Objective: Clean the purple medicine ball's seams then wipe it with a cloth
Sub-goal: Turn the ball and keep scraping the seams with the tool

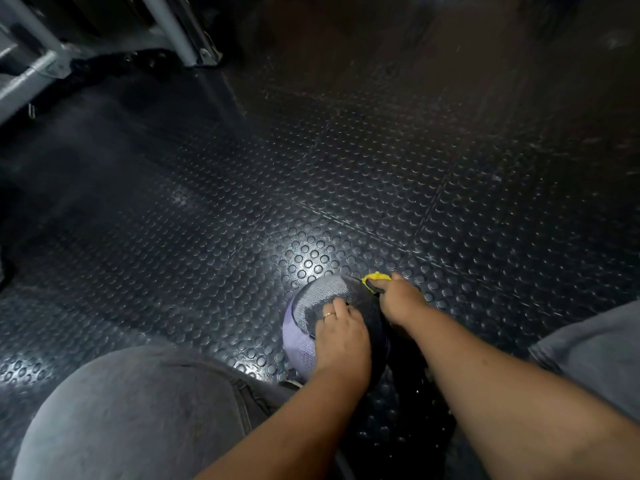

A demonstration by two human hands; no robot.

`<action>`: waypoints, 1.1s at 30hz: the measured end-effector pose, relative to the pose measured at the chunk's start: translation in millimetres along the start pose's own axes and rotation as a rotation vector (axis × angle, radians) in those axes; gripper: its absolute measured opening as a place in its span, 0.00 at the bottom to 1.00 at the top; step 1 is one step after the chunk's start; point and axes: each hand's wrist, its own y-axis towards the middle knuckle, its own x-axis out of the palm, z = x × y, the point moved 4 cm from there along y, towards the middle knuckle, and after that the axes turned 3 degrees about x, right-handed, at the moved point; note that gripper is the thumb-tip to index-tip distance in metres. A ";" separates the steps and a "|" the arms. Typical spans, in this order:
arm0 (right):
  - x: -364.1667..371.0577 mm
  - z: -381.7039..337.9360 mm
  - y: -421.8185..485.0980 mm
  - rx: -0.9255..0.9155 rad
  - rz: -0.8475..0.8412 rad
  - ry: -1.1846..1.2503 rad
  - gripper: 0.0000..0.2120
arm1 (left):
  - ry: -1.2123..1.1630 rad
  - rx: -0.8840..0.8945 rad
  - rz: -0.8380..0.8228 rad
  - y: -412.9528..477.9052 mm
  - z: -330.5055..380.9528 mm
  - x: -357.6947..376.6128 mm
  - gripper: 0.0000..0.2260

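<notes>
The purple medicine ball point(300, 344), with grey textured panels and dark seams, sits on the studded floor between my knees. My left hand point(341, 332), a ring on one finger, rests on top of the ball with its fingers spread over it. My right hand point(398, 297) grips a small yellow tool point(375, 279) with a dark thin tip, held at the ball's far upper edge by a seam. Whether the tip touches the seam is unclear. My arms hide the ball's right side.
Black rubber floor point(311, 188) with raised round studs spreads all around. Grey metal frame legs point(180, 32) of gym equipment stand at the far left. My knees in grey trousers point(131, 410) flank the ball.
</notes>
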 end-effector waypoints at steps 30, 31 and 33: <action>51.9 -46.5 -70.6 -0.399 0.078 -0.082 0.26 | -0.462 -0.441 0.096 -5.7 -73.7 43.7 0.39; 55.3 -44.4 -67.2 -0.372 0.125 -0.115 0.24 | -0.460 -0.428 0.092 -4.8 -73.7 44.9 0.38; 57.6 -42.5 -57.8 -0.325 0.186 -0.138 0.21 | -0.442 -0.408 0.085 -4.9 -72.3 45.5 0.37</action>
